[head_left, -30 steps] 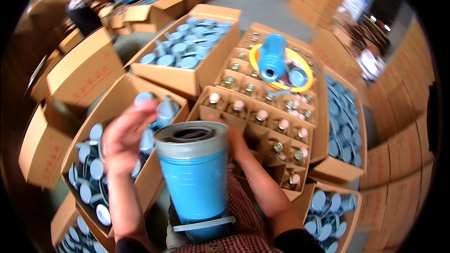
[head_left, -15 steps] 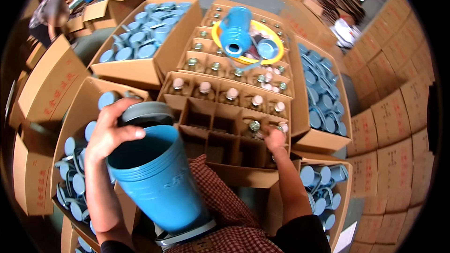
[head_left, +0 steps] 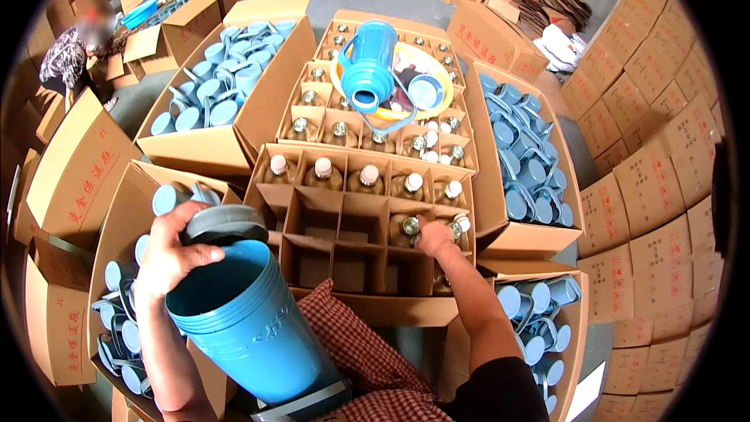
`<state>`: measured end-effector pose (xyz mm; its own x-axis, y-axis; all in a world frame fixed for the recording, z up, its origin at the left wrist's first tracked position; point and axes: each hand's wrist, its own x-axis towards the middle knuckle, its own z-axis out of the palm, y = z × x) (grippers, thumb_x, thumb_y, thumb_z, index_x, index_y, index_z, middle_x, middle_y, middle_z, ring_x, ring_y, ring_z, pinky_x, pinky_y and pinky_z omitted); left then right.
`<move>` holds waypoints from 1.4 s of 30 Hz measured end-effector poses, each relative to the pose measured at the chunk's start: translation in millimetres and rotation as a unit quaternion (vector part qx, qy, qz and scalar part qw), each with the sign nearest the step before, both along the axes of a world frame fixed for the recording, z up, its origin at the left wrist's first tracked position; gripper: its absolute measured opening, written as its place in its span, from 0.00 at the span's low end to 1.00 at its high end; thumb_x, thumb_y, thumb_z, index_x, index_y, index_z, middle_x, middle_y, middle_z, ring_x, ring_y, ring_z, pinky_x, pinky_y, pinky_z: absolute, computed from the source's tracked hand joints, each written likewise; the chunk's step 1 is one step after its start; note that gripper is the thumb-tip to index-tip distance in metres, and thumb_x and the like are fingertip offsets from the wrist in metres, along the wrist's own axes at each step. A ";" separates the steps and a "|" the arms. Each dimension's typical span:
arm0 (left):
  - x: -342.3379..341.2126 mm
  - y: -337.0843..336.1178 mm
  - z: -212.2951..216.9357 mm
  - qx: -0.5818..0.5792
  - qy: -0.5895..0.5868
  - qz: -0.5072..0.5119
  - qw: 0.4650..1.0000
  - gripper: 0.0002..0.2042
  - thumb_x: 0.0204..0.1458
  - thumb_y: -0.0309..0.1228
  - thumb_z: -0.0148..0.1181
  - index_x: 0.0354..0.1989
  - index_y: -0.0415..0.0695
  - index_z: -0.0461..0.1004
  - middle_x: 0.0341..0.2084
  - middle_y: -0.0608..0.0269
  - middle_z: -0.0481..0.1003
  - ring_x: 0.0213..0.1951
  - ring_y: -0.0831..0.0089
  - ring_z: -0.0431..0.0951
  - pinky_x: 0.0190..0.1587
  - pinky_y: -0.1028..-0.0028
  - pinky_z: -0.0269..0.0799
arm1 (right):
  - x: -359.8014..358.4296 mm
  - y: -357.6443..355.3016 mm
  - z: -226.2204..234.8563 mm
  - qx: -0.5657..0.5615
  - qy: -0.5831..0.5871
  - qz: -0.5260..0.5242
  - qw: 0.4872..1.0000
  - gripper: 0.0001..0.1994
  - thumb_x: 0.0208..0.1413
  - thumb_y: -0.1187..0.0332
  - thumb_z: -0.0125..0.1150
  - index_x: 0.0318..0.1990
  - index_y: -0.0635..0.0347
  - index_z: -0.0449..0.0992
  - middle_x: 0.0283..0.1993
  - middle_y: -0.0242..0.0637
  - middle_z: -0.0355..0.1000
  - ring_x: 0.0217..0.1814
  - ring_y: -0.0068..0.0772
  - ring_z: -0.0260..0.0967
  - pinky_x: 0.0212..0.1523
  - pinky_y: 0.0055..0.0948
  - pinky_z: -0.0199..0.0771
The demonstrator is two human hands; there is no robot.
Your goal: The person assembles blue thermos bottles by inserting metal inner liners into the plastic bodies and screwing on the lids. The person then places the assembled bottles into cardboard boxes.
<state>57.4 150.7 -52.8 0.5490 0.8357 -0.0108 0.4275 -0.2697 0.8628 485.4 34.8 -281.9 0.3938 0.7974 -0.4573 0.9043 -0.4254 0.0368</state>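
A tall blue plastic flask shell point(head_left: 254, 328) leans against my lap, its open mouth facing up. My left hand point(head_left: 168, 254) grips a grey round collar point(head_left: 226, 223) at the shell's rim. My right hand point(head_left: 436, 238) reaches into the divided cardboard box point(head_left: 344, 254) in front of me and closes on a silvery glass liner bottle point(head_left: 408, 228) standing in one cell. Several other liners point(head_left: 367, 178) fill the row behind; the near cells hold nothing.
Open cartons of blue plastic parts stand at left point(head_left: 211, 98), right point(head_left: 523, 156) and lower left point(head_left: 117, 328). A blue flask point(head_left: 367, 66) lies on a yellow ring atop the far box. Stacked cartons point(head_left: 656, 187) wall the right. A person point(head_left: 74, 55) crouches far left.
The shell has tilted further left and lower, showing its open mouth with the grey collar off to the side. My right hand stays in the divided box on a liner.
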 end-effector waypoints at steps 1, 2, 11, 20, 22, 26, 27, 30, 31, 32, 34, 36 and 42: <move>-0.2 1.6 -1.3 -0.001 0.002 0.005 1.000 0.23 0.32 0.25 0.70 0.42 0.38 0.73 0.31 0.59 0.77 0.37 0.68 0.74 0.46 0.70 0.68 | 0.5 0.2 4.0 0.017 0.017 -0.006 1.000 0.31 0.45 0.66 0.60 0.60 0.56 0.62 0.44 0.47 0.75 0.49 0.48 0.72 0.48 0.42 0.72; -2.3 1.6 -2.3 -0.003 0.000 0.011 1.000 0.23 0.32 0.25 0.70 0.42 0.38 0.74 0.31 0.59 0.77 0.37 0.68 0.74 0.45 0.71 0.68 | -1.8 -0.7 12.9 0.047 0.037 -0.015 0.998 0.30 0.44 0.65 0.60 0.59 0.56 0.63 0.45 0.48 0.74 0.49 0.49 0.72 0.48 0.43 0.72; 13.2 6.7 -6.1 0.004 -0.019 0.022 1.000 0.15 0.37 0.26 0.68 0.35 0.37 0.74 0.23 0.59 0.75 0.29 0.72 0.74 0.34 0.72 0.68 | -19.3 -0.8 -28.6 0.317 0.025 -0.065 0.946 0.22 0.48 0.54 0.63 0.45 0.59 0.67 0.45 0.51 0.68 0.43 0.55 0.70 0.42 0.46 0.72; 17.6 16.0 -12.6 0.001 0.012 0.024 1.000 0.12 0.42 0.31 0.68 0.32 0.38 0.75 0.21 0.60 0.74 0.26 0.73 0.73 0.31 0.72 0.67 | -14.1 6.1 -67.7 0.306 0.028 -0.037 0.951 0.19 0.51 0.63 0.62 0.47 0.56 0.65 0.49 0.49 0.63 0.47 0.55 0.67 0.43 0.47 0.70; 15.1 15.0 -15.4 -0.050 -0.012 0.062 0.997 0.11 0.42 0.29 0.68 0.32 0.38 0.75 0.20 0.63 0.74 0.25 0.78 0.72 0.31 0.74 0.67 | -24.5 3.3 -57.3 0.286 0.043 -0.040 0.956 0.22 0.50 0.62 0.62 0.51 0.55 0.64 0.52 0.51 0.62 0.50 0.56 0.66 0.44 0.47 0.69; 18.2 22.2 -34.5 -0.046 -0.116 0.193 0.973 0.07 0.43 0.27 0.67 0.26 0.39 0.74 0.19 0.67 0.74 0.23 0.80 0.69 0.28 0.76 0.66 | -24.2 4.5 -34.9 0.232 0.066 -0.041 0.970 0.33 0.40 0.61 0.70 0.55 0.53 0.62 0.57 0.51 0.60 0.54 0.56 0.64 0.48 0.48 0.69; 19.1 27.9 -46.5 -0.035 -0.176 0.220 0.959 0.07 0.45 0.27 0.66 0.27 0.38 0.73 0.20 0.66 0.74 0.24 0.80 0.70 0.27 0.77 0.67 | -24.6 6.4 -29.3 0.213 0.066 -0.042 0.974 0.34 0.37 0.61 0.72 0.55 0.53 0.62 0.56 0.51 0.60 0.54 0.56 0.64 0.48 0.47 0.69; 22.7 42.1 -73.2 -0.212 -0.464 0.269 0.817 0.09 0.51 0.28 0.63 0.34 0.33 0.74 0.26 0.59 0.77 0.26 0.75 0.76 0.32 0.77 0.73 | -9.8 -0.2 -54.5 0.258 0.052 -0.048 0.963 0.36 0.34 0.66 0.72 0.55 0.51 0.63 0.54 0.48 0.63 0.57 0.54 0.62 0.52 0.45 0.68; 15.9 45.5 -87.2 -0.233 -0.501 0.264 0.791 0.12 0.54 0.32 0.59 0.38 0.33 0.74 0.29 0.57 0.78 0.29 0.72 0.77 0.35 0.74 0.74 | -9.8 2.4 -56.0 0.270 0.045 -0.041 0.961 0.37 0.32 0.66 0.73 0.55 0.51 0.62 0.51 0.48 0.65 0.55 0.55 0.63 0.51 0.46 0.68; 11.5 46.0 -100.2 -0.239 -0.510 0.267 0.782 0.14 0.56 0.35 0.58 0.39 0.33 0.74 0.31 0.57 0.78 0.31 0.71 0.77 0.37 0.73 0.74 | -10.2 1.2 -57.2 0.278 0.038 -0.038 0.959 0.39 0.30 0.66 0.75 0.55 0.51 0.62 0.49 0.48 0.67 0.54 0.55 0.64 0.50 0.47 0.68; 7.0 42.1 -115.3 -0.276 -0.517 0.298 0.754 0.19 0.58 0.40 0.54 0.44 0.33 0.73 0.37 0.55 0.77 0.37 0.67 0.77 0.41 0.67 0.74 | -18.8 9.2 -35.5 0.296 0.049 -0.049 0.953 0.40 0.27 0.72 0.73 0.56 0.52 0.64 0.45 0.49 0.71 0.50 0.56 0.67 0.49 0.47 0.69; 19.8 32.4 -119.4 -0.406 -0.548 0.282 0.675 0.17 0.59 0.40 0.52 0.49 0.39 0.71 0.39 0.57 0.76 0.37 0.65 0.76 0.41 0.68 0.74 | -15.8 12.3 10.1 0.380 0.067 0.022 0.922 0.42 0.26 0.73 0.72 0.58 0.51 0.63 0.47 0.49 0.70 0.51 0.55 0.66 0.51 0.44 0.68; 53.7 1.0 -136.8 -0.488 -0.653 0.012 0.579 0.18 0.58 0.40 0.52 0.51 0.42 0.68 0.41 0.57 0.75 0.41 0.65 0.75 0.44 0.68 0.72 | -87.2 38.8 218.3 0.475 0.174 0.170 0.846 0.44 0.25 0.77 0.68 0.61 0.55 0.62 0.41 0.48 0.69 0.46 0.51 0.66 0.49 0.40 0.67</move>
<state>111.1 151.7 -189.6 0.6092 0.7896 -0.0736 -0.7686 0.6107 0.1905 398.2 73.7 -63.7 0.0410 0.9098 0.4130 0.8664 0.1735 -0.4681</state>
